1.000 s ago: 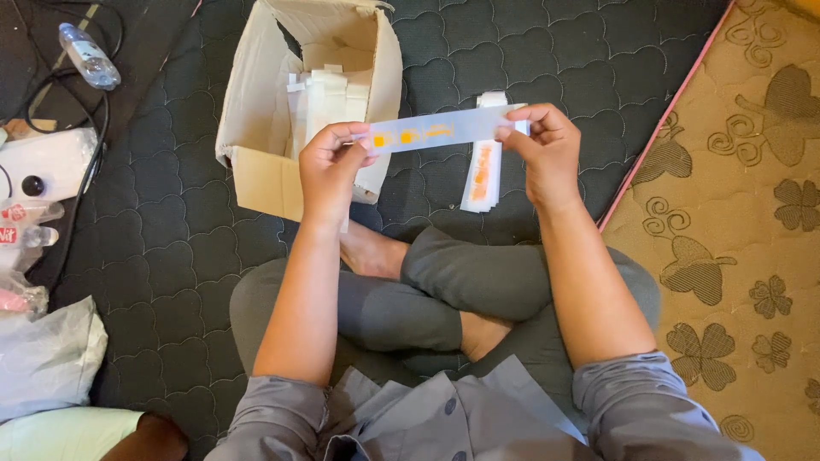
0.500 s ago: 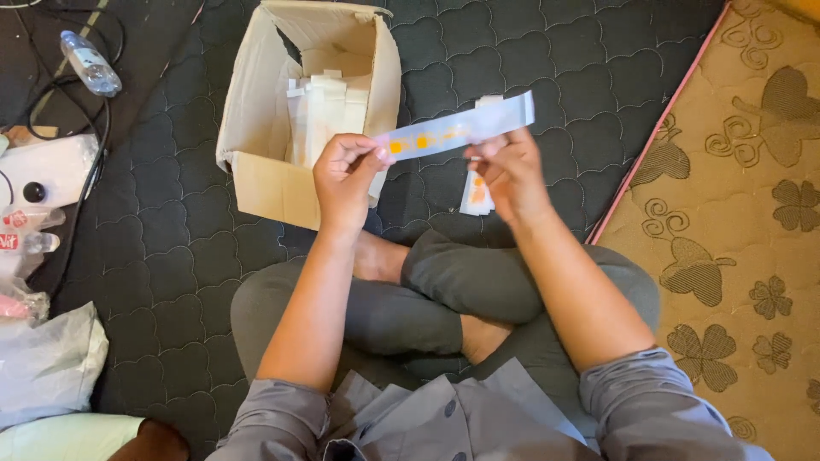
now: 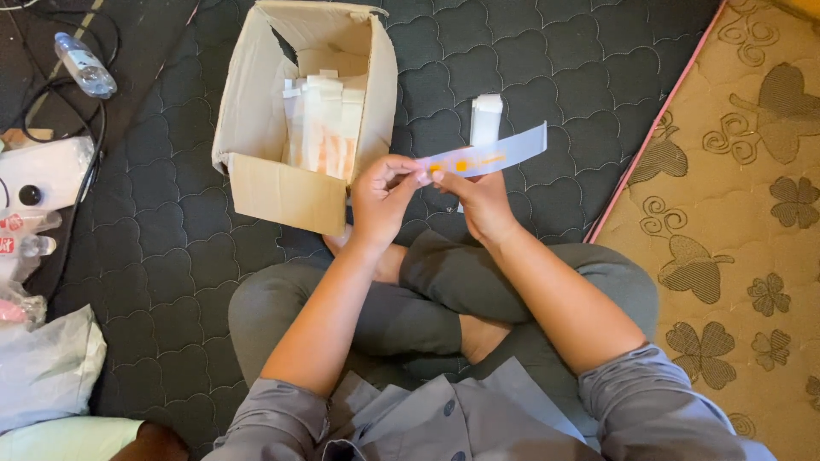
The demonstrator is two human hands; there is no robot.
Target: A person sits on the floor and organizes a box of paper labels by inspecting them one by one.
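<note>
I hold a long flat white strip with orange marks (image 3: pixel 494 156) above my crossed legs. My left hand (image 3: pixel 382 198) pinches its near left end. My right hand (image 3: pixel 478 199) grips it just beside the left, fingertips almost touching. The strip's free end points up and to the right. Behind it, on the dark quilted mat, lies a small stack of similar white pieces (image 3: pixel 485 119). An open cardboard box (image 3: pixel 282 183) left of my hands stands full of several upright white and orange pieces (image 3: pixel 323 128).
A plastic water bottle (image 3: pixel 84 65) and black cables (image 3: pixel 64 111) lie at the far left, with a white device (image 3: pixel 43 171) and white plastic bags (image 3: pixel 43 367) below them. A tan patterned mattress (image 3: pixel 735 213) with a pink edge borders the right.
My right hand has slid along the strip from its right end to meet my left hand. The strip's free end now sticks out to the right, tilted upward.
</note>
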